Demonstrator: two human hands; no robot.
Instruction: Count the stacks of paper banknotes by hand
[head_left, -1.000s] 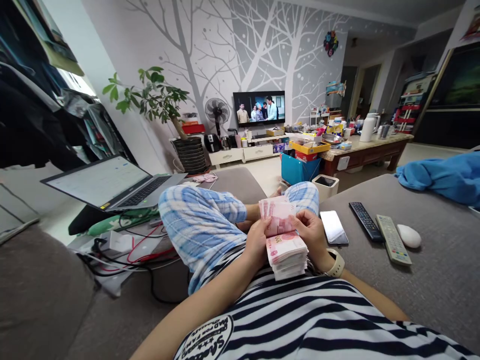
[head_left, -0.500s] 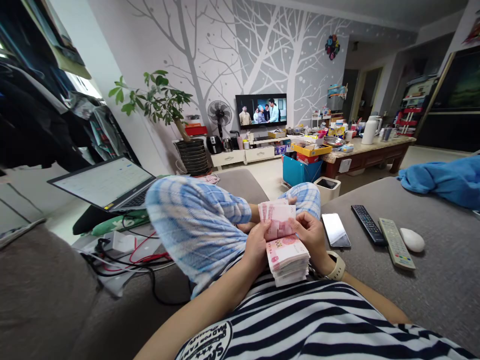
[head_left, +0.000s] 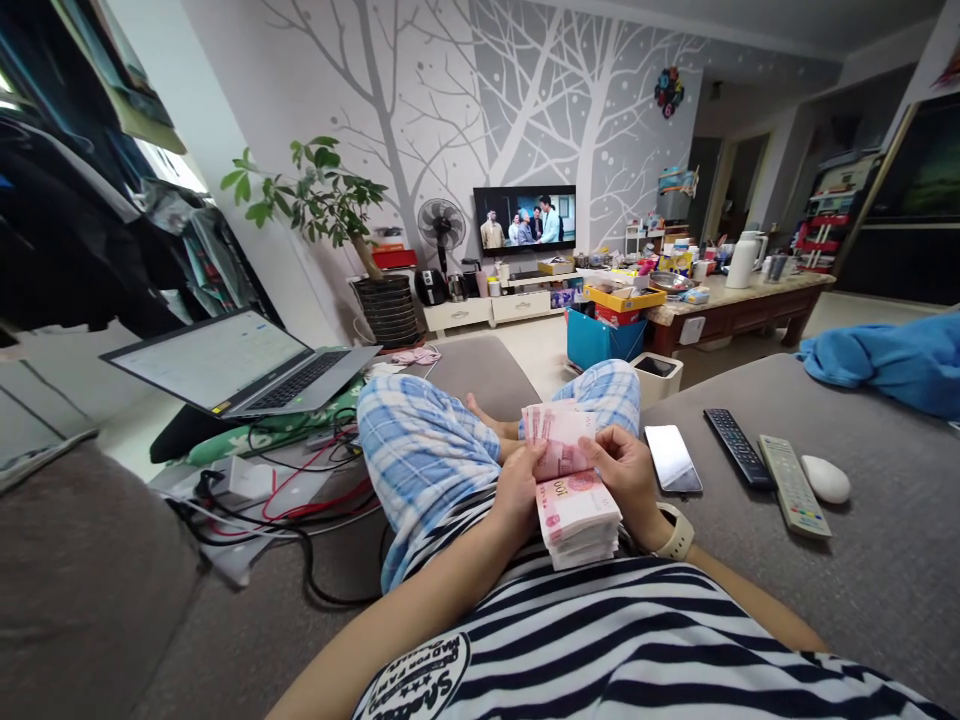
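A thick stack of pink banknotes [head_left: 579,518] rests on my lap against my striped shirt. My left hand [head_left: 519,487] grips its left side, thumb pressed on the notes that are folded up and away from me. My right hand [head_left: 628,472], a pale watch on its wrist, is closed on the right side, fingers pinching the raised notes [head_left: 559,437]. My knees in blue plaid trousers [head_left: 424,445] are drawn up just beyond the hands.
On the grey sofa [head_left: 862,560] to my right lie a phone [head_left: 672,458], two remotes [head_left: 736,447] [head_left: 793,484] and a white mouse [head_left: 825,478]. An open laptop [head_left: 240,362] and tangled cables [head_left: 292,495] sit to the left. A blue cloth [head_left: 892,360] lies at far right.
My left knee swung up and left, then came back down. Both hands have kept hold of the banknote stack, with the raised notes shifting slightly between the fingers.
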